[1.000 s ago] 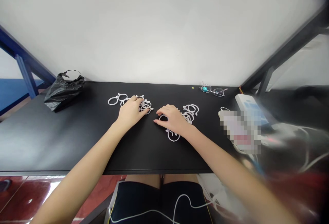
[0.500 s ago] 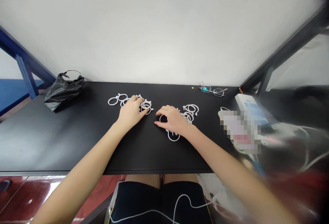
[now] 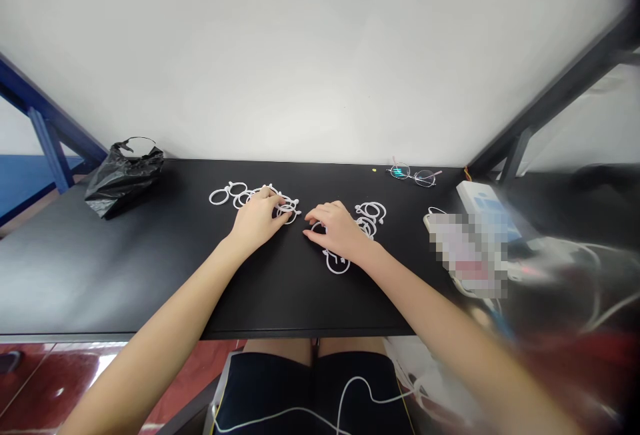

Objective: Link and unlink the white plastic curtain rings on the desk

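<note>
White rings (image 3: 287,208) by the left hand (image 3: 257,218) have slid slightly toward the right hand (image 3: 336,227).
From my end, left thumb and fingertips sit among those thin, smooth circles, whether gripping I cannot tell; right thumb and fingers stand apart over another ring cluster (image 3: 371,220). Both hands hide some rings on the black table (image 3: 310,302). Round glasses (image 3: 413,177) lie beyond, a white box (image 3: 483,203) farther right, a crumpled, glossy plastic bag (image 3: 125,180) far left.
</note>
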The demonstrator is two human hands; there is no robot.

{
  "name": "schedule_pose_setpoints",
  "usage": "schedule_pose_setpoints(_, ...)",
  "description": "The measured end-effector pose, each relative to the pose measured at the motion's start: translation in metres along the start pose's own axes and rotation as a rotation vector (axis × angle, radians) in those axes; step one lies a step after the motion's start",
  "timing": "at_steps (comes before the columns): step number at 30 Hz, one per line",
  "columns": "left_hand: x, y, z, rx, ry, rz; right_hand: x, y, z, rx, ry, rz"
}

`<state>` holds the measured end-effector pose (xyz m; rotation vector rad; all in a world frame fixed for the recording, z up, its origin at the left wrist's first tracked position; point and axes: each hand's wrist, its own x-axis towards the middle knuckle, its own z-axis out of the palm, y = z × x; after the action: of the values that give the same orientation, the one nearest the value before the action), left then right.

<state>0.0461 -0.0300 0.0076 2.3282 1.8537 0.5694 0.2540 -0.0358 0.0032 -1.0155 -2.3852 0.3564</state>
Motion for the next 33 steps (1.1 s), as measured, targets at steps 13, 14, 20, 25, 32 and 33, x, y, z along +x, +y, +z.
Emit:
schedule_pose_setpoints(13, -0.002, 0.003, -0.002, 0.08, -0.013, -0.038, 0.0, 0.0, 0.003, 0.024, -0.011, -0.065)
schedule_pose_setpoints(14, -0.002, 0.003, -0.002, 0.081, -0.014, -0.039, 0.0, 0.0, 0.003, 0.028, -0.012, -0.063)
schedule_pose_setpoints(20, -0.003, 0.004, -0.003, 0.069, 0.009, -0.022, 0.0, -0.001, 0.004, 0.031, -0.005, -0.069)
schedule_pose_setpoints(25, -0.003, 0.005, -0.002, 0.027, 0.05, 0.01, 0.0, -0.002, 0.005, 0.027, 0.059, -0.057)
schedule_pose_setpoints(32, -0.006, 0.013, -0.004, -0.116, 0.164, 0.114, 0.0, -0.007, 0.0, 0.061, 0.392, 0.013)
schedule_pose_setpoints(33, -0.006, 0.014, -0.004, -0.135, 0.17, 0.128, 0.001, -0.007, -0.002, 0.077, 0.448, 0.029)
